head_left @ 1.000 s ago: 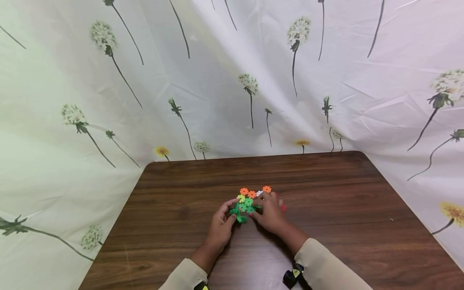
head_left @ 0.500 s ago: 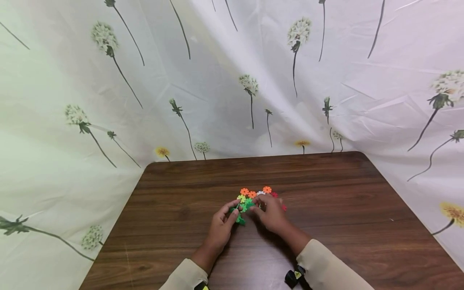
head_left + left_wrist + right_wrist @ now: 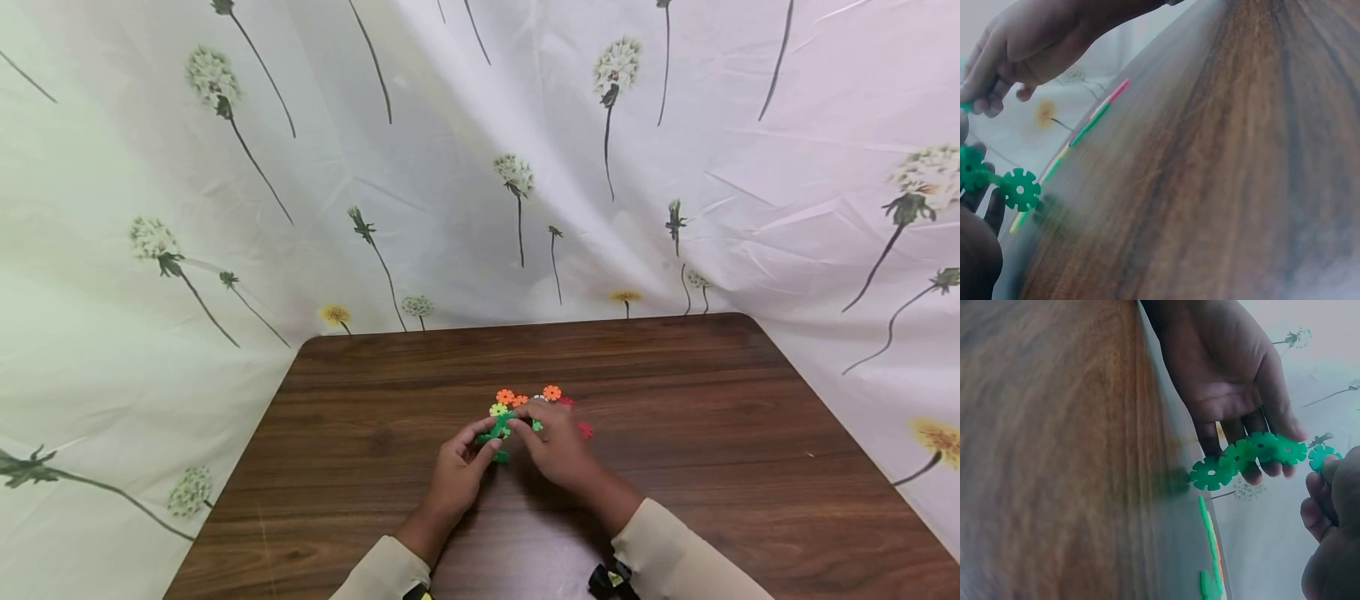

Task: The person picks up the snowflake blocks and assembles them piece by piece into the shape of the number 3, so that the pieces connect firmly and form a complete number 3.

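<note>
My left hand [image 3: 457, 471] holds a short chain of green notched discs [image 3: 1240, 456], slotted together edge to edge. In the right wrist view the thumb pinches the chain's upper end, and the other fingers lie behind it. My right hand [image 3: 564, 448] pinches a single green notched disc [image 3: 1319, 456] between thumb and fingers. That disc is close beside the chain's upper end, with a narrow gap showing in the right wrist view. The chain's lowest disc [image 3: 1020, 190] hangs just above the tabletop.
Several loose notched discs lie flat on the brown wooden table [image 3: 360, 417] just beyond my hands: orange [image 3: 506, 396], yellow [image 3: 498, 409], red [image 3: 585, 430] and green [image 3: 537, 425]. A white one is partly hidden by my right hand. A flower-printed cloth [image 3: 465, 250] hangs behind the table.
My right hand has lifted a green disc from among the loose ones and brought it up and left to the chain. The left hand has turned the chain slightly, staying in about the same place.
</note>
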`<state>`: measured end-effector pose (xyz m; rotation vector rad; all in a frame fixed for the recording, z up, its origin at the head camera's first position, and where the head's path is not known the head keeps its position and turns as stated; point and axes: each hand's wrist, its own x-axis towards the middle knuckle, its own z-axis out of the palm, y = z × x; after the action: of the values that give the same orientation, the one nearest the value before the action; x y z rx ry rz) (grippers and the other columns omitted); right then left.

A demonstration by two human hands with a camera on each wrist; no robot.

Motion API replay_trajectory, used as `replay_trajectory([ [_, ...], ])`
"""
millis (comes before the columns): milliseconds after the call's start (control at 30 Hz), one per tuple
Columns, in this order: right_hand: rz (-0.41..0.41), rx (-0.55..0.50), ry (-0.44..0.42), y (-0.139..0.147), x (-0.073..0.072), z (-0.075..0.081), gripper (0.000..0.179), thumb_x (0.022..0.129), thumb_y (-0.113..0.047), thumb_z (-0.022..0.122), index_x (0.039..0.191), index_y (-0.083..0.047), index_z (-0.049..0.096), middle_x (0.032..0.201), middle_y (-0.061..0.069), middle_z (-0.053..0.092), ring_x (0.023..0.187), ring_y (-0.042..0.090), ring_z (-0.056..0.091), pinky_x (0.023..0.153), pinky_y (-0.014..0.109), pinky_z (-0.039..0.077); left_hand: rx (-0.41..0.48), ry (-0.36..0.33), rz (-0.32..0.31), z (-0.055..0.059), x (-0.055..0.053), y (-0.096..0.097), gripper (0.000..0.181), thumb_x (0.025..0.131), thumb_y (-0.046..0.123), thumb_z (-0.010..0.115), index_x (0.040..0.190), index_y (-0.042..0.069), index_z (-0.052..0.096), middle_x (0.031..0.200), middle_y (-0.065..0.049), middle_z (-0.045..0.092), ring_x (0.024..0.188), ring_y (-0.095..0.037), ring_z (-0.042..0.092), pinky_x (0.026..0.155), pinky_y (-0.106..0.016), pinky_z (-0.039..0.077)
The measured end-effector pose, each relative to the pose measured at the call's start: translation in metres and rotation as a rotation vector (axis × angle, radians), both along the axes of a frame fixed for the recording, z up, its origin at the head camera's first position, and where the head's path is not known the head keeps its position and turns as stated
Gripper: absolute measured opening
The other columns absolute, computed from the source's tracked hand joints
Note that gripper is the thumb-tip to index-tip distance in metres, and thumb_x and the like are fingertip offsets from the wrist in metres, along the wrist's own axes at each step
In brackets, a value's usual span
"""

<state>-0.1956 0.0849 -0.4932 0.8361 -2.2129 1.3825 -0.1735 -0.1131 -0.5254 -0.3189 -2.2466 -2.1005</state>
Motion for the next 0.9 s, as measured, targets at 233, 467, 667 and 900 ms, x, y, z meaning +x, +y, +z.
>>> replay_trajectory([
  [233,-0.015,-0.001,0.045,-0.006,0.001,-0.004,0.006,0.099,-0.002,0.078,0.099,-0.008,0.08,0.094,0.006,0.08,0.087,0.016,0.076,0.082,0.032,0.059,-0.006,0.024,0.01,0.002,0.002,0.001,0.033,0.106,0.008,0.072,0.137,-0.002,0.069,0.133,-0.021,0.073,0.117,-0.003,0.069,0.099,-0.015,0.055],
  [467,0.004,-0.028,0.076,-0.009,0.004,-0.006,0.005,0.097,-0.001,0.08,0.096,-0.006,0.081,0.092,0.006,0.081,0.086,0.017,0.078,0.078,0.031,0.062,-0.004,0.087,0.021,0.001,0.002,0.001,0.032,0.103,0.004,0.073,0.134,-0.005,0.07,0.125,-0.025,0.075,0.111,-0.004,0.07,0.093,-0.016,0.057],
  [667,-0.032,0.002,0.129,-0.012,0.007,-0.006,0.01,0.09,0.0,0.086,0.095,-0.008,0.084,0.094,0.004,0.083,0.087,0.014,0.077,0.083,0.036,0.058,-0.045,0.174,0.019,0.0,0.003,0.001,0.033,0.102,0.008,0.074,0.133,-0.003,0.073,0.128,-0.023,0.076,0.11,-0.005,0.071,0.091,-0.016,0.057],
  [900,-0.108,0.121,0.22,-0.017,0.013,-0.005,0.008,0.088,-0.006,0.087,0.093,-0.012,0.084,0.092,0.0,0.081,0.087,0.015,0.073,0.085,0.035,0.032,-0.116,0.34,0.019,-0.001,0.003,-0.001,0.031,0.1,0.005,0.074,0.131,-0.001,0.076,0.128,-0.019,0.078,0.124,-0.008,0.068,0.102,-0.017,0.056],
])
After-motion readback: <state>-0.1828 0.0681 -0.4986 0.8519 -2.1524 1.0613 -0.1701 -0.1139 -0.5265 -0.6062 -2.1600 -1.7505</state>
